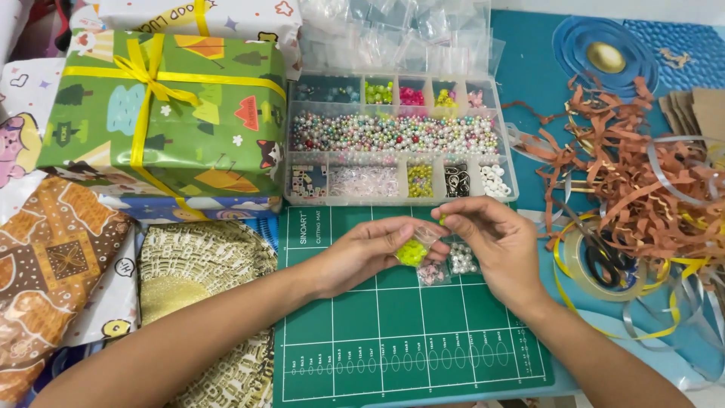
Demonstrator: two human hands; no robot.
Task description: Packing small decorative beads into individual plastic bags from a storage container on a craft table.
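Holding a small clear bag of yellow-green beads [412, 250] over the green cutting mat [393, 332], the left hand [370, 253] has its grip pressed onto the bag's side, thumb and fingers pinching the plastic. The right hand [491, 242] meets it from the other side, its grip closed at the bag's top edge, where a single green bead [442, 220] seems to sit between fingertip and thumb, though it is too small to be sure. Just below the hands two more little bags lie on the mat: one of white pearl beads [462, 259] and one of pale pink beads [433, 273], touching each other. Beyond the hands, at the mat's far edge, stands a clear compartment box [396, 140] with mixed pastel pearls in its long middle tray and smaller sorted beads in the rows above and below. A heap of empty clear bags [400, 34] lies behind the box. To the left sits a green wrapped gift [162, 113] tied with yellow ribbon, resting on other wrapped parcels, with a gold glitter sheet [200, 295] beside the mat. To the right, brown shredded paper [634, 174] and loose ribbon spread over the blue counter [529, 68], and black-handled scissors [604, 253] lie across a roll of clear tape [585, 283].
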